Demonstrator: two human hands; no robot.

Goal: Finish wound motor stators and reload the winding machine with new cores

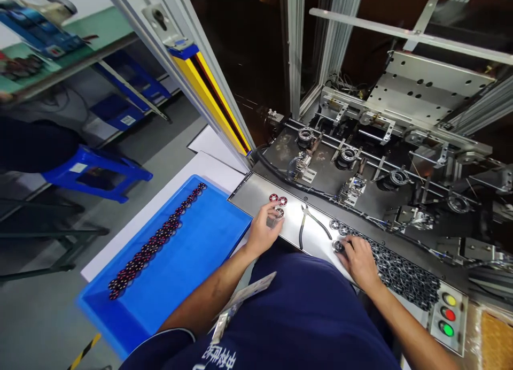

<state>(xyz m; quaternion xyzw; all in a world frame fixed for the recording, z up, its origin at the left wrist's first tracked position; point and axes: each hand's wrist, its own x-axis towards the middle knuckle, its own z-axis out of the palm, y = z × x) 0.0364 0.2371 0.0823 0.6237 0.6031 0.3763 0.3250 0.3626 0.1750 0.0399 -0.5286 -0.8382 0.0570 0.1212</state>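
Note:
Over the metal ledge point(250, 191), my left hand point(262, 232) has its thumb and fingers curled round a small round slotted part point(279, 213), which looks like a motor stator. Two similar red-and-silver stators point(273, 198) lie just beyond its fingertips. My right hand point(359, 260) pinches a black round slotted part point(338, 246) at the ledge's surface. Between the hands lies a pair of cutting pliers point(306, 220), handles spread toward me. A dense bed of black slotted rings point(404, 276) runs along the ledge to the right of my right hand.
A blue tray point(212, 241) at left holds a long row of red-and-black round parts point(148, 249). Behind the ledge stands a machine with several round holders point(348, 156). A yellow light-curtain bar point(214, 94) rises at its left. Yellow, red and green buttons point(448, 313) sit at right.

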